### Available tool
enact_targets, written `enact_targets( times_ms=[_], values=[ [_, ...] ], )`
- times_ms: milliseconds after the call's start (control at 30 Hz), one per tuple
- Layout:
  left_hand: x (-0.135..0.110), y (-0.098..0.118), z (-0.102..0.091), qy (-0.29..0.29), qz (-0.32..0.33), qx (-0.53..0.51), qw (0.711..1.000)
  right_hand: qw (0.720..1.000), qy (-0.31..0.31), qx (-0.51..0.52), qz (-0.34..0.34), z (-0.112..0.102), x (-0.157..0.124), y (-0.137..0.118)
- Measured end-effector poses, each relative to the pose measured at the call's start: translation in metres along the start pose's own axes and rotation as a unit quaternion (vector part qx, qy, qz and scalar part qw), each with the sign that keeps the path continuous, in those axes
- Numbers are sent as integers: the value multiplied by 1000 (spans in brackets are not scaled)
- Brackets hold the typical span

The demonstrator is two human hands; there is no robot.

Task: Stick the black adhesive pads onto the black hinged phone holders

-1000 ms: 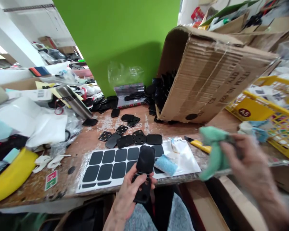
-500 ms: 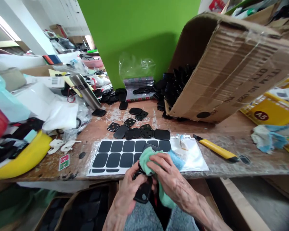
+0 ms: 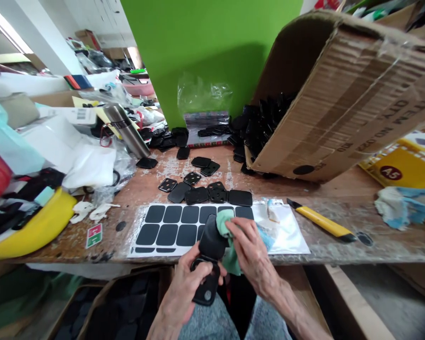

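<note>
From my remote view, I saw the left hand closed around the lower end of a black plastic plate, and it held this plate up just behind the front edge of the workbench. I could not tell if the plate was one folded piece or two pieces together. The right hand was partly closed on a green cloth, and the cloth pressed against the upper part of the plate. Just beyond the hands lay a sheet of black pads, and a row of black plates lay along its far edge. In my judgement, the main risk was the grip of the left hand: if the cloth pushed too hard, the smooth plate could slip and drop over the front edge. The cloth could also drag across the pads if the right hand moved low. Farther right, a tilted cardboard box leaned on the bench with black plates at its mouth, so a knock could make them slide. A yellow utility knife lay near the right hand's side, which could cut a careless reach.
</note>
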State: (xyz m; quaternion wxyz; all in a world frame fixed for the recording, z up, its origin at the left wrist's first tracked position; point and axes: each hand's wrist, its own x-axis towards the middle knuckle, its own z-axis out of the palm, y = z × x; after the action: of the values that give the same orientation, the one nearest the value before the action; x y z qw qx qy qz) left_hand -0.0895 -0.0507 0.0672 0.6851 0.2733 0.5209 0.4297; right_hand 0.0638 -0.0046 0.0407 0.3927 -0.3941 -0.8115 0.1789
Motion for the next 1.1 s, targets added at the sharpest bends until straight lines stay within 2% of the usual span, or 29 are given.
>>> enact_targets(
  times_ms=[100,167,300,367,433,533,633,733,833,933,1000,1100],
  values=[
    [3,-2,-1,17,-13,-19,1000,997,-67,20,-32,5,-7,-15],
    [3,-3,-1,12,-11,-10,1000,995,-87,32,-49,8,-2,-19],
    [0,-2,-1,-12,-8,15,1000,1000,-17,16,-17,8,16,-5],
    [-1,-2,-1,-7,-5,11,1000,1000,3,6,9,8,16,-2],
    [1,-2,-2,8,-2,-5,1000,1000,-10,6,14,10,6,-7],
    [5,-3,-4,61,6,-29,998,999,-48,22,-9,16,-10,-23],
    [6,-7,-5,86,0,-16,996,995,-79,42,-37,19,-8,-32],
    [5,-10,-4,69,1,1,998,994,-80,45,-65,19,10,-25],
    [2,-10,-4,23,3,-13,1000,999,-31,33,-20,18,21,-10],
    [2,-8,-6,3,6,-22,1000,999,17,18,30,19,13,-6],
    [3,-6,-8,19,8,-29,999,999,3,14,28,21,3,-13],
    [4,-4,-10,39,15,-31,999,998,-53,28,-13,24,-5,-25]
  ],
)
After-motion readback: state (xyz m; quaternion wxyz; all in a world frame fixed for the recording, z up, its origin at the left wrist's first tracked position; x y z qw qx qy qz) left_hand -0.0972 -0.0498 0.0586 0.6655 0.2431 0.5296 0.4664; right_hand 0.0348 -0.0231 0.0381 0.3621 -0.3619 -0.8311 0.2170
